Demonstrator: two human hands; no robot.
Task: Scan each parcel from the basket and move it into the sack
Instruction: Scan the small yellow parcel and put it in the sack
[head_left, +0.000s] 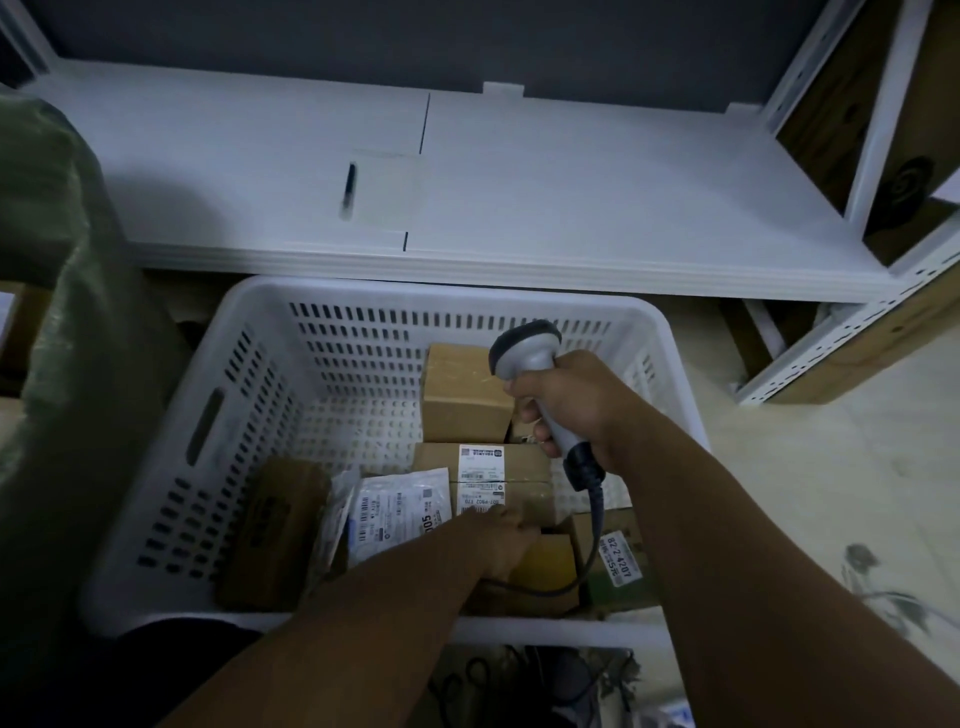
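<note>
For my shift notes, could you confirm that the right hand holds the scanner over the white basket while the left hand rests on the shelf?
Not quite. The left hand is not on the shelf; it reaches down among the parcels in the white basket, as the head view shows. The right hand does hold the scanner over it.

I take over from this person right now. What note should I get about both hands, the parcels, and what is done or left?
Right hand grips the scanner over the basket.
Left hand is down on the near edge of the labelled box; its grip is unclear.
Also in the basket: plain box, white mailer, flat brown parcel, box marked 82-2-4207.
Green sack stands to the left, inside hidden.
Done: cannot tell. Left: scan and move every parcel here.
</note>
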